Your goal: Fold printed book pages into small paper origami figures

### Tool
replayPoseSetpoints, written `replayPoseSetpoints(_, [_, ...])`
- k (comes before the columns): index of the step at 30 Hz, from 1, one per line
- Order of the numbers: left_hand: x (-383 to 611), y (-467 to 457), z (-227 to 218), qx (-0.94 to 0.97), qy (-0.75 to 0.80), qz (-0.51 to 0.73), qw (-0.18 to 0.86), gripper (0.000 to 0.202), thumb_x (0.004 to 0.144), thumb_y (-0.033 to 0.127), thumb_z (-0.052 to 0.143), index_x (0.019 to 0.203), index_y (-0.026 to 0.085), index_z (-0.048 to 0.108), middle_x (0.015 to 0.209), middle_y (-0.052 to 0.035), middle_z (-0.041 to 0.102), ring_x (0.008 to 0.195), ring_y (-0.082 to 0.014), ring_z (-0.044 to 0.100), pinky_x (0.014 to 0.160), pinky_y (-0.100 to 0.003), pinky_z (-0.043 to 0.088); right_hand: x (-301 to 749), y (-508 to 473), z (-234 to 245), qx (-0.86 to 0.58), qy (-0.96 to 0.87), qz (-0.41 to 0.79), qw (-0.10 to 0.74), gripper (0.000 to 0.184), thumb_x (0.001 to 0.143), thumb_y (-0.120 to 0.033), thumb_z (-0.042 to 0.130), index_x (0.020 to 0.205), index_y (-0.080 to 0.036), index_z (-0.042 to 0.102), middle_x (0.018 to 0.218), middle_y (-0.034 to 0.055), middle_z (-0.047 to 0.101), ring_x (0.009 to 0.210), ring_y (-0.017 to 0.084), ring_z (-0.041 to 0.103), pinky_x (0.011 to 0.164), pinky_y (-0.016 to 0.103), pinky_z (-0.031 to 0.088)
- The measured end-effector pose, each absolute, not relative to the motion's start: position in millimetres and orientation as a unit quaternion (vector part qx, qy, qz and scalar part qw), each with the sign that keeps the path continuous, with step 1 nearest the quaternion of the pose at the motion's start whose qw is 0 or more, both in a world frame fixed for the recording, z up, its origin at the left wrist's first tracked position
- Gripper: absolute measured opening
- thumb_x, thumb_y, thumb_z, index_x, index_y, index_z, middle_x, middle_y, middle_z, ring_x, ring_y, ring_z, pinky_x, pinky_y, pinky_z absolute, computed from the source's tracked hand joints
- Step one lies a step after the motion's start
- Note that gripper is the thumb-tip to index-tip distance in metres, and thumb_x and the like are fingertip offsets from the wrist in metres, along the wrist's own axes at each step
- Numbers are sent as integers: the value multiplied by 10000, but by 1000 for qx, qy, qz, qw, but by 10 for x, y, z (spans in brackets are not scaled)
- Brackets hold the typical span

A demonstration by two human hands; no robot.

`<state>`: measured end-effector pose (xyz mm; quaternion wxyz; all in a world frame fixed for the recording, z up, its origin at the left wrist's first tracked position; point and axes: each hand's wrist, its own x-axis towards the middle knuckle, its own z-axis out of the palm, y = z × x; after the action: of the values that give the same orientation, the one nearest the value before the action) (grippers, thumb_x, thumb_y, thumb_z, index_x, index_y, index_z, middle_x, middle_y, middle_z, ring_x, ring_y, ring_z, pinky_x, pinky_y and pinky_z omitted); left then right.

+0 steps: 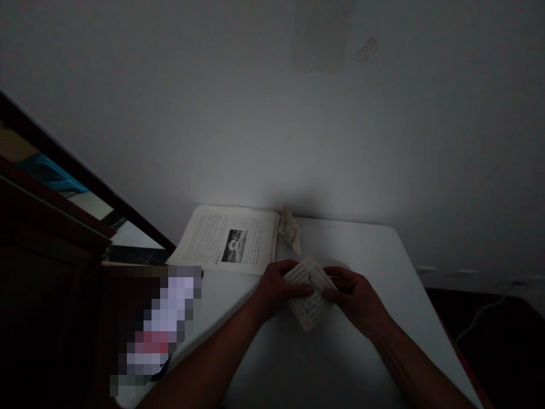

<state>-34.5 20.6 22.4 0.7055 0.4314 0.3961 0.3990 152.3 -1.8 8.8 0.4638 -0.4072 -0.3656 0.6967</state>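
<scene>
Left grip (276,284) and right grip (355,292) were closed on opposite sides of a pale diamond of folded, printed paper (306,316), held over the white, round-cornered counter (361,244). Its layers were presumably kept together by this two-sided pinch. One corner was pointed at the scuffed grey wall (238,113), the opposite bodyward; the long axis was judged to join them.

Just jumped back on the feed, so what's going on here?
A person is holding a folded printed paper between both hands above a white table. The left hand grips its left side and the right hand its right, with both thumbs on the face toward the camera. Beyond the hands sits a small folded-paper figure, beside a stack of printed pages that lies to its left.
</scene>
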Motion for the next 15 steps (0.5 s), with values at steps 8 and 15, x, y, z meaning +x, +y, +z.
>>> replayPoseSetpoints(8, [-346,200,200,395,375,403,736,385,475,148,834,801,95,637,754,-58,678,647,-188,626,615,-313,504,1559,-41,77,-371,-330,719,486,366,503,-156,835,828,-196,673,615,-11,696,573,150,639,589,279,502])
replayPoseSetpoints(15, [-349,204,219,358,353,411,761,421,440,112,835,807,88,630,749,-60,678,655,-202,637,620,-328,510,1568,-49,108,-343,-343,743,462,373,565,-171,810,915,-178,680,652,29,719,566,170,653,586,319,519])
